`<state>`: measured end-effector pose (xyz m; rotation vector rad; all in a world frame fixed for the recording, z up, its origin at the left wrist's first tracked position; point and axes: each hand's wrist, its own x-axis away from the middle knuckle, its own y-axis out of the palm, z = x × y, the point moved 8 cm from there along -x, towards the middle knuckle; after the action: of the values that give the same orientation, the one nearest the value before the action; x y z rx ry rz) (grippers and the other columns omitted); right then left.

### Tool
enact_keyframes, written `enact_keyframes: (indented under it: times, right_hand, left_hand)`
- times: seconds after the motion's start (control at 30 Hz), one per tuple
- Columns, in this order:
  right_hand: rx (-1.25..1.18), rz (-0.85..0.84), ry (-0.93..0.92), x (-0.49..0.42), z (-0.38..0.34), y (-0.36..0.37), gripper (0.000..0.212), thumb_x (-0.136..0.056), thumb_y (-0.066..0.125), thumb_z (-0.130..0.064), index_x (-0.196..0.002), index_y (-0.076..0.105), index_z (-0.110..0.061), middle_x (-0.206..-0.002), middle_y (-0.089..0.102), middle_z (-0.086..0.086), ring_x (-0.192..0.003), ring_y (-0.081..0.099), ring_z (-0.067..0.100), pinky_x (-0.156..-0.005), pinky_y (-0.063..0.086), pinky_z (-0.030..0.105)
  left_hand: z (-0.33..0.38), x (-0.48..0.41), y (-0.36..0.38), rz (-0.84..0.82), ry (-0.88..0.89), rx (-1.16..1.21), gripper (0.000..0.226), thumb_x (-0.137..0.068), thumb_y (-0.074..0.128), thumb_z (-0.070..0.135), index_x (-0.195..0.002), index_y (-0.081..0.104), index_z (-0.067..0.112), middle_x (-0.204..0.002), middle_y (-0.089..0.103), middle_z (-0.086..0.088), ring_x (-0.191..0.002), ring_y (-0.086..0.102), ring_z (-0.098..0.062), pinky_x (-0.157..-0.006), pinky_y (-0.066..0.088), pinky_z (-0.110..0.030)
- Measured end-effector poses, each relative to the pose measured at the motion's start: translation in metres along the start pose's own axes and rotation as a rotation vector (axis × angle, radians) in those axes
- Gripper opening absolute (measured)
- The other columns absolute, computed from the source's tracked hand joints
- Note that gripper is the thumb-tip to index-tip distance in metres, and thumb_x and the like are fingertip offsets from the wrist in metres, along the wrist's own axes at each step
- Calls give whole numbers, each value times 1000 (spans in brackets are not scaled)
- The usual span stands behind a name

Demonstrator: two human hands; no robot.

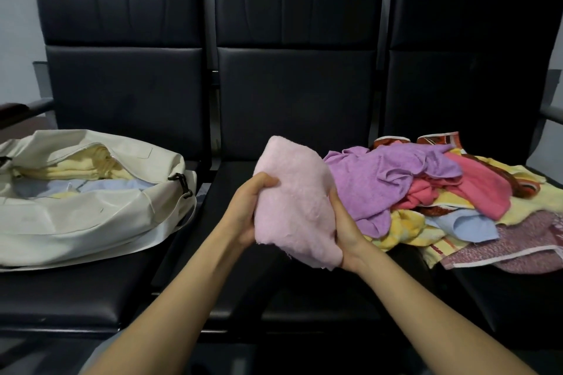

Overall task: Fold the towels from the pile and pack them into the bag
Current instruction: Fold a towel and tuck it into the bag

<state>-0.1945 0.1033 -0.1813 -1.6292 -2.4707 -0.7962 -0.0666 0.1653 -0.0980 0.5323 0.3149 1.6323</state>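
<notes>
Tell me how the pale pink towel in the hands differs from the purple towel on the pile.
The pink towel is folded into a compact bundle; the purple towel lies crumpled and spread out. The pink towel is gripped by the left hand and right hand; the purple towel rests untouched atop the pile. Both are soft terry cloth.

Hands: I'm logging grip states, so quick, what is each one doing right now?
Left hand: grips the pink towel.
Right hand: grips the same pink towel.

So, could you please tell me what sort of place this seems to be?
Probably a waiting room or lobby: a row of linked black padded seats with metal armrests stands against a plain pale wall.
</notes>
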Motion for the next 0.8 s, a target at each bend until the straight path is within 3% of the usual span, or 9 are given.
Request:
enact_keyframes:
  times: [0.13,0.2,0.27,0.37,0.43,0.53,0.63,0.7,0.8]
  right_hand:
    - [-147,-90,2,4,-7,26,69,-74,61,-65,-115,68,-10,-115,68,17,-108,64,36,-97,49,49]
    - [-130,-69,-34,2,-12,30,81,-59,77,-57,-124,63,-11,-123,64,16,-112,62,36,-96,50,48]
    - [-53,-9,-158,-3,-25,25,87,-63,82,-43,-140,47,-23,-140,52,6,-119,58,31,-97,50,47]
    - [103,36,-355,-5,-46,22,39,-89,64,-21,-123,58,-40,-141,47,-4,-125,51,21,-102,47,42]
    - [146,34,-405,-6,-52,23,28,-95,55,-15,-104,69,-37,-131,58,0,-121,56,23,-100,49,43]
    - [237,21,-432,-4,-58,28,32,-98,49,-12,-100,74,-31,-121,66,0,-116,60,21,-101,48,46]
    - [269,-94,-418,3,-66,36,28,-92,60,-11,-108,72,-31,-125,64,-1,-116,60,19,-98,50,40]
    - [409,-133,-462,9,-73,39,43,-81,74,-14,-118,66,-35,-129,59,-11,-121,55,10,-98,50,32]
    - [729,-105,-539,15,-76,42,71,-76,79,-10,-135,50,-39,-131,50,-21,-119,49,-1,-94,49,18]
  left_hand:
    - [10,4,-21,78,41,4,25,-83,56,14,-107,60,8,-94,69,-13,-91,66,-31,-71,55,-43]
    - [16,4,-37,173,53,-121,18,-85,57,15,-102,60,8,-97,68,-13,-94,65,-30,-80,55,-45]
    - [23,3,-51,239,87,-307,17,-88,57,16,-104,58,11,-103,68,-12,-96,66,-27,-81,55,-43]
    - [29,0,-67,222,120,-523,28,-89,63,20,-112,53,9,-111,66,-12,-96,68,-22,-75,56,-35]
    - [31,-2,-78,236,137,-541,50,-82,74,27,-120,48,6,-114,64,-15,-95,68,-22,-72,55,-30]
    - [41,-3,-80,193,239,-521,62,-85,70,10,-134,39,32,-114,62,-8,-99,66,-17,-76,55,-23]
    - [48,0,-68,63,266,-661,49,-85,67,4,-120,64,38,-129,56,-2,-113,58,-16,-90,53,-26]
    - [52,3,-67,70,294,-809,53,-80,72,3,-117,65,41,-128,53,4,-114,54,-12,-91,49,-20]
    - [53,3,-68,119,335,-1019,69,-76,75,5,-130,53,42,-129,47,9,-112,48,-4,-87,39,-8]
